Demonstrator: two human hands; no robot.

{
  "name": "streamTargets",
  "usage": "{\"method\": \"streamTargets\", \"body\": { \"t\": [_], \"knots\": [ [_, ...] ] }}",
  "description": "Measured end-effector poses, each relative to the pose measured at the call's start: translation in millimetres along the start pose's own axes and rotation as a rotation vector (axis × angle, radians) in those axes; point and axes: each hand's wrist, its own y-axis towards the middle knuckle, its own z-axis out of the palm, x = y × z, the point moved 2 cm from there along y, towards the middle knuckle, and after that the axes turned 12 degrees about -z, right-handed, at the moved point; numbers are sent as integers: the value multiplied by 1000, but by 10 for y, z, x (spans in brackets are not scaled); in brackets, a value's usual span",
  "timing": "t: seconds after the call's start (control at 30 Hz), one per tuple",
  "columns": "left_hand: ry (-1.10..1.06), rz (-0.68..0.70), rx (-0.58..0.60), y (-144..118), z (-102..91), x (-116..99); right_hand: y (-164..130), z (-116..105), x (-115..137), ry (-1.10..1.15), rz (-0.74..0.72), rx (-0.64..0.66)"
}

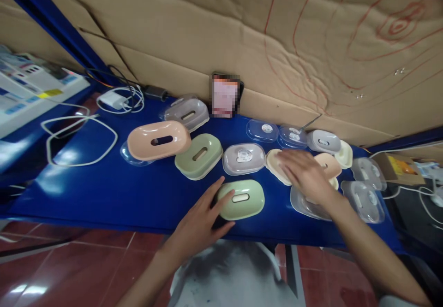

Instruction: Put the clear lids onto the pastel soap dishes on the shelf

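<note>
My left hand (204, 215) is at the left end of a light-green soap dish (254, 210) lying on the blue table. Its fingers are spread, with one over the rim and the thumb near the front edge. A pale insert shows through the dish's slot. My right hand (304, 173), slightly blurred, has its fingers closed over a cream oval tray (275, 166); the thumb is hidden. Partly behind that hand are a peach dish (330, 165) and a clear lid (301, 205). Between the hands sits a greyish dish under a clear labelled cover (238, 164).
Left of centre are a darker green dish (207, 159), a peach dish (141, 143) and a grey covered one (197, 118). Clear lids (261, 129) line the back and right. A phone-like screen (224, 96) leans on the cardboard wall (180, 53). White cables (83, 163) lie left.
</note>
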Motion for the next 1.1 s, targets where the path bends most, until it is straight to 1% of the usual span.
{"method": "streamTargets", "body": {
  "t": [0.03, 0.1, 0.17, 0.23, 0.3, 0.37, 0.4, 0.47, 0.5, 0.57, 0.6, 0.63, 0.67, 0.7, 0.73, 0.8, 0.83, 0.87, 0.93, 1.1],
  "knots": [
    [-34, -30, 8, 7, 0, 8, 106, 25, -219, -34, 37, 15],
    [-87, -75, 30, 22, -2, 24, 325, 167, -593, -70, 101, 106],
    [-127, -113, 48, 32, -14, 39, 522, 362, -840, -58, 118, 195],
    [-157, -142, 65, 37, -33, 49, 673, 526, -975, -42, 120, 213],
    [-178, -146, 74, 41, -53, 53, 767, 615, -1041, 12, 128, 182],
    [-186, -146, 77, 44, -63, 57, 798, 608, -1059, 115, 134, 127],
    [-187, -148, 75, 46, -63, 62, 787, 564, -1047, 167, 133, 83],
    [-190, -152, 68, 49, -53, 76, 698, 402, -952, 221, 125, -47],
    [-193, -153, 66, 49, -44, 84, 620, 298, -861, 217, 125, -123],
    [-202, -157, 69, 47, -21, 104, 407, 97, -571, 173, 117, -240],
    [-205, -164, 74, 45, -9, 115, 286, 26, -379, 147, 101, -251],
    [-208, -170, 75, 44, 0, 125, 167, -17, -160, 134, 45, -232],
    [-212, -173, 71, 43, 6, 134, 56, -28, 70, 137, -35, -184],
    [-215, -174, 63, 43, 8, 140, -43, -9, 296, 147, -121, -125],
    [-216, -171, 56, 44, 8, 144, -125, 26, 501, 153, -182, -100],
    [-215, -157, 46, 46, 0, 143, -221, 147, 812, 179, -213, -24],
    [-212, -154, 49, 48, -4, 141, -236, 213, 915, 194, -211, 5],
    [-209, -148, 55, 51, -9, 135, -233, 274, 982, 209, -204, 34],
    [-207, -128, 63, 56, -19, 118, -196, 362, 1033, 231, -193, 69],
    [-230, -97, 29, 66, -34, 67, -137, 409, 921, 252, -188, 103]
  ]
}}
